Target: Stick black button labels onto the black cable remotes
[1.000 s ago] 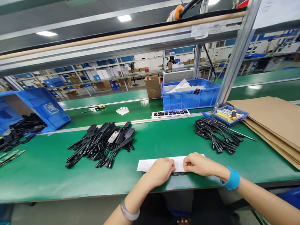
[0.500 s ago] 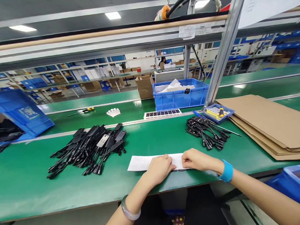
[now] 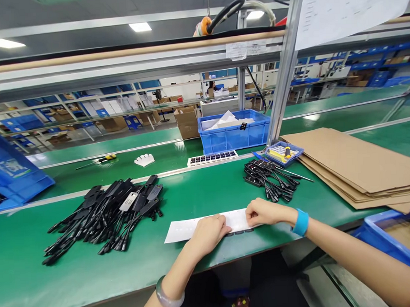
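A long white paper strip (image 3: 181, 230) lies on the green bench top in front of me. My left hand (image 3: 210, 231) presses down over its middle, fingers curled together and thumb along the lower edge. My right hand (image 3: 263, 211) is closed in a pinch at the strip's right end; its fingertips are partly hidden. Small dark pieces (image 3: 240, 232) show under the lower edge between the hands. Left of the strip lies a pile of black cables with flat housings (image 3: 117, 211). A smaller bunch of similar black cabled parts (image 3: 270, 178) lies beyond my right hand.
Behind the strip are a white sheet of black labels (image 3: 212, 158), a blue bin (image 3: 236, 136) with papers, a white glove (image 3: 144, 160) and a screwdriver (image 3: 106, 158). Cardboard sheets (image 3: 358, 160) and a small blue tray (image 3: 295, 156) sit right. A metal post (image 3: 285, 73) rises behind.
The camera view has shifted, so the bench items appear further left. Both hands stay on the strip, with slightly more of the dark pieces showing along its lower edge.
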{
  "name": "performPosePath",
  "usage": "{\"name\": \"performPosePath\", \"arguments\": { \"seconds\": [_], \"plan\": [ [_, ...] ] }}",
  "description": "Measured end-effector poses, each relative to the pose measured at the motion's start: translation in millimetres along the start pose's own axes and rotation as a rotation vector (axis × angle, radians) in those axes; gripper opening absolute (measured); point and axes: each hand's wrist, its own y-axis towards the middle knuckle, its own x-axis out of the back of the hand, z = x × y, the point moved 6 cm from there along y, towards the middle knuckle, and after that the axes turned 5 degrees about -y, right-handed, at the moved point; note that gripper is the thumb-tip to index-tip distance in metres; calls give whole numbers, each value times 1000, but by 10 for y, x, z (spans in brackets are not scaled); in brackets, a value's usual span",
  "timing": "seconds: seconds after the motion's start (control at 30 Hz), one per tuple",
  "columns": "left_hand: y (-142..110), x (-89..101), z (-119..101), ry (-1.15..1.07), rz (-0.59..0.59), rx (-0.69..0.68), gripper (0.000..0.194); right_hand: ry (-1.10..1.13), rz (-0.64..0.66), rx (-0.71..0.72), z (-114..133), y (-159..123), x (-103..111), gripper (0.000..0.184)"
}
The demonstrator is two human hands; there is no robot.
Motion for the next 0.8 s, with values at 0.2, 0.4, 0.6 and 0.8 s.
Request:
{"name": "performPosePath", "arguments": {
  "seconds": [0.2,0.4,0.6,0.8],
  "plan": [
    [-1,-29,40,-52,-13,14,28,126,84,-40,-102,-31,-10,12],
    [8,-10,33,-51,-22,43,27,-97,-193,-219,-86,-16,13,16],
    [46,1,29,-9,-15,68,27,-110,-153,42,112,59,7,13],
    [-7,52,12,-50,-42,18,25,-121,-176,149,192,76,-10,12]
  ]
}}
